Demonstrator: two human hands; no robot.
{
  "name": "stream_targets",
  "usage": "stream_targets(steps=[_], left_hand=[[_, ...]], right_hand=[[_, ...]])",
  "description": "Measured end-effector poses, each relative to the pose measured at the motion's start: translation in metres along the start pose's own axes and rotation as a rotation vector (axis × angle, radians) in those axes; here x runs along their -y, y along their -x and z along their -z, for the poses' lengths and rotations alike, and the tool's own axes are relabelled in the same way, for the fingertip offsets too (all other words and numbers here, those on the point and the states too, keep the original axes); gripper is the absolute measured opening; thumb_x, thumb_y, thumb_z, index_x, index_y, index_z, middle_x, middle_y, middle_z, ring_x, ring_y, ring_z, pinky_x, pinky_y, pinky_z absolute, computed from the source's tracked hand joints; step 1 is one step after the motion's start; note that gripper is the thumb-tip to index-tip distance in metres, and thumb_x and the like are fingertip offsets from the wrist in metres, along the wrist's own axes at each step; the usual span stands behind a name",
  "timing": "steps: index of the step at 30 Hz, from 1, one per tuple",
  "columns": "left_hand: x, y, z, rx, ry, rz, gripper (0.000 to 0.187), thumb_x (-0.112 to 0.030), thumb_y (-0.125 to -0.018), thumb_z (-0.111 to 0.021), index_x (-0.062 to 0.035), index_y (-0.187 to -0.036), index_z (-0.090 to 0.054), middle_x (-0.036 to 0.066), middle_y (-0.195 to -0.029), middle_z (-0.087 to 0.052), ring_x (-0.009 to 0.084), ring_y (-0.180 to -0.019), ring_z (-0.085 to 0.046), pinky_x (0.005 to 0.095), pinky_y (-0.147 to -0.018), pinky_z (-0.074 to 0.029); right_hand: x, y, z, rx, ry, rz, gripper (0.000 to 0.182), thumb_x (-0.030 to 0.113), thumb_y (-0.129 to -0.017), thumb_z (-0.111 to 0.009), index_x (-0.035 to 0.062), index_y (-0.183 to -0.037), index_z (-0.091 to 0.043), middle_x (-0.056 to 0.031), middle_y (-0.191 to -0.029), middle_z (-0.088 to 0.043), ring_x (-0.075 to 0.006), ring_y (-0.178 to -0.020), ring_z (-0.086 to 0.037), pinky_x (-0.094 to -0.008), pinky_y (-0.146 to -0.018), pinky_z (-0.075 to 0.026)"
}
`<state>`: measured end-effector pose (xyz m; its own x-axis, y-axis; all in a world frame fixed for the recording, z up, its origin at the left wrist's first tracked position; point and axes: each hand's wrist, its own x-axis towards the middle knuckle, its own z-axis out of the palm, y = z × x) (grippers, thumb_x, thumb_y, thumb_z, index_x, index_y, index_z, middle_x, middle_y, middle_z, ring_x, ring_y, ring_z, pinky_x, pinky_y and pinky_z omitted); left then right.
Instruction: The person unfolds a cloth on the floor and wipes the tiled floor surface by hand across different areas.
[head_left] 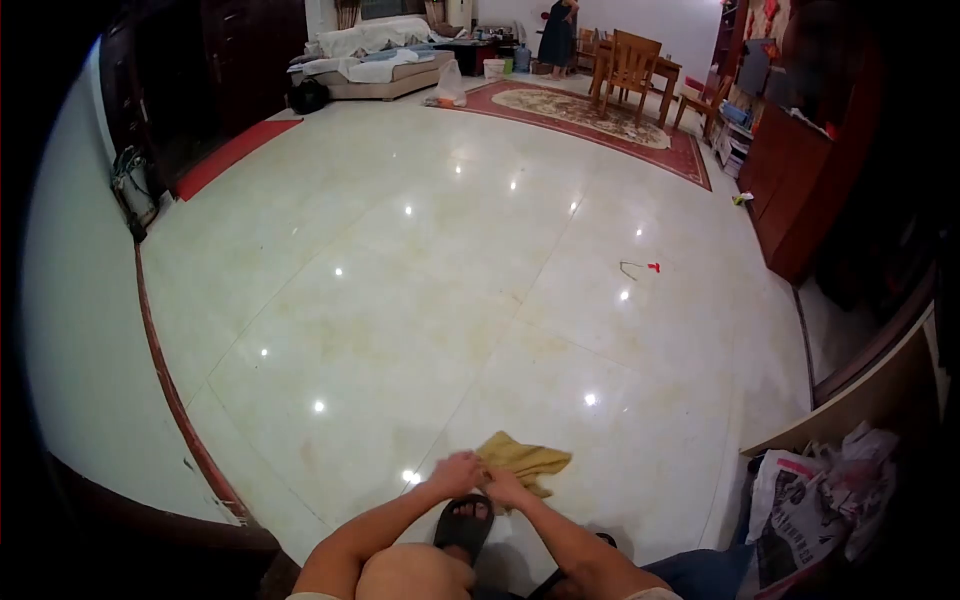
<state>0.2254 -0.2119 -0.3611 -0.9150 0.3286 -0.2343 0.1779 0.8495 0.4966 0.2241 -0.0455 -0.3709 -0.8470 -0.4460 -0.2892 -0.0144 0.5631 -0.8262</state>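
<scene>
So there's a yellow cloth (525, 461) crumpled on the floor right in front of the person's feet, and it's kinda stretched out sideways, long axis running left to right with a slight tilt, the loose end pointing off to the right and a bit away. Both hands are on its near-left edge: the left hand (458, 473) rests on the left corner, the right hand (503, 488) just beside it, fingers curled down onto the fabric, though whether they're actually pinching it or just pressing I can't tell, too small. A black sandal (464, 524) sits directly under the hands, touching the cloth's near edge; the other foot is mostly hidden behind the right forearm. Knees and the bottom of the view are cut off. The surface is a glossy cream tile floor (420, 300) full of ceiling light reflections. Far back there's a red patterned rug (590, 115) with a wooden table and chairs (632, 62), a sofa (375, 60) piled with bedding, and another person standing (556, 35) way off. Plastic bags (810, 500) are bunched up at the right, partly cut off. A small red thing (640, 267) lies on the tiles, can't make out what.
</scene>
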Motion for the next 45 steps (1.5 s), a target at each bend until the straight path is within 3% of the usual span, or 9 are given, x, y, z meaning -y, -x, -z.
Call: stream_targets(steps=[6,10,14,18,22,29,32,39,45], left_hand=[[0.022,0.039,0.064,-0.203,0.407,0.014,0.038,-0.026,-0.088,-0.061,-0.0034,-0.117,-0.056,0.017,-0.118,-0.057,0.0265,-0.112,-0.053,0.0411,-0.094,-0.044],[0.052,0.085,0.062,-0.318,0.658,0.224,0.024,-0.012,-0.081,-0.064,-0.0056,-0.103,-0.059,0.015,-0.098,-0.061,0.0311,-0.097,-0.059,0.0388,-0.078,-0.05],[0.062,0.17,0.062,-0.806,0.137,0.141,0.027,0.007,-0.074,-0.055,-0.0053,-0.099,-0.058,0.015,-0.093,-0.057,0.0333,-0.088,-0.058,0.0379,-0.065,-0.051],[0.056,0.277,0.024,-0.604,-0.172,0.225,0.024,-0.007,-0.08,-0.058,-0.0051,-0.103,-0.059,0.017,-0.109,-0.056,0.0379,-0.093,-0.056,0.0417,-0.08,-0.048],[0.101,0.347,-0.132,-0.3,0.472,0.782,0.039,-0.032,-0.087,-0.056,-0.0104,-0.12,-0.055,0.018,-0.12,-0.054,0.0366,-0.105,-0.054,0.0425,-0.089,-0.044],[0.05,0.276,-0.114,-0.096,0.298,1.3,0.093,-0.069,-0.073,-0.058,-0.0267,-0.148,-0.022,0.031,-0.15,-0.01,0.0544,-0.136,-0.005,0.0623,-0.107,-0.015],[0.058,0.225,-0.106,-0.242,0.331,1.392,0.098,-0.068,-0.073,-0.059,-0.0264,-0.15,-0.015,0.035,-0.148,-0.012,0.0569,-0.135,-0.003,0.0677,-0.105,-0.007],[0.133,0.228,-0.095,-0.304,-0.079,0.659,0.08,-0.06,-0.082,-0.052,-0.0185,-0.146,-0.031,0.029,-0.151,-0.012,0.0423,-0.142,-0.003,0.0587,-0.111,-0.002],[0.14,0.36,-0.137,-0.316,0.116,1.331,0.082,-0.064,-0.084,-0.045,-0.0184,-0.149,-0.021,0.025,-0.153,-0.007,0.038,-0.143,-0.001,0.0557,-0.112,-0.003]], right_hand=[[0.053,-0.037,0.035,0.078,-0.389,-0.033,0.028,0.015,-0.09,-0.045,0.0003,-0.106,-0.062,-0.0027,-0.087,-0.062,-0.0109,-0.08,-0.054,-0.0282,-0.073,-0.046],[0.087,-0.038,0.026,-0.117,-0.182,0.299,0.025,0.013,-0.089,-0.044,0.0003,-0.103,-0.061,-0.0122,-0.09,-0.063,-0.0245,-0.084,-0.06,-0.0342,-0.078,-0.047],[0.109,-0.018,-0.011,0.222,0.02,0.573,0.029,0.015,-0.09,-0.047,0.0041,-0.114,-0.058,-0.0164,-0.109,-0.056,-0.0322,-0.106,-0.053,-0.0371,-0.093,-0.042],[0.075,0.004,-0.095,0.545,0.147,0.739,0.04,0.01,-0.076,-0.058,0.0088,-0.116,-0.06,-0.0153,-0.111,-0.06,-0.0333,-0.106,-0.055,-0.0414,-0.093,-0.044],[0.025,0.031,-0.131,0.952,0.581,0.618,0.04,0.03,-0.086,-0.05,0.0114,-0.119,-0.061,-0.0111,-0.109,-0.061,-0.0325,-0.105,-0.056,-0.0434,-0.088,-0.045],[0.044,0.03,-0.145,0.787,0.589,0.559,0.034,0.029,-0.087,-0.047,0.0103,-0.112,-0.061,-0.0129,-0.112,-0.062,-0.0345,-0.101,-0.059,-0.0467,-0.083,-0.046],[0.063,0.034,-0.144,0.777,0.568,0.287,0.035,0.022,-0.086,-0.049,0.0117,-0.119,-0.057,-0.0194,-0.108,-0.062,-0.0378,-0.097,-0.06,-0.0497,-0.082,-0.047],[0.069,0.022,-0.145,0.714,0.486,0.315,0.038,0.022,-0.089,-0.048,0.0088,-0.124,-0.054,-0.022,-0.11,-0.062,-0.04,-0.099,-0.06,-0.0455,-0.084,-0.048],[0.118,0.015,-0.158,0.753,0.287,0.252,0.036,0.023,-0.089,-0.051,0.0078,-0.122,-0.056,-0.0208,-0.109,-0.063,-0.037,-0.102,-0.06,-0.0424,-0.089,-0.047]])
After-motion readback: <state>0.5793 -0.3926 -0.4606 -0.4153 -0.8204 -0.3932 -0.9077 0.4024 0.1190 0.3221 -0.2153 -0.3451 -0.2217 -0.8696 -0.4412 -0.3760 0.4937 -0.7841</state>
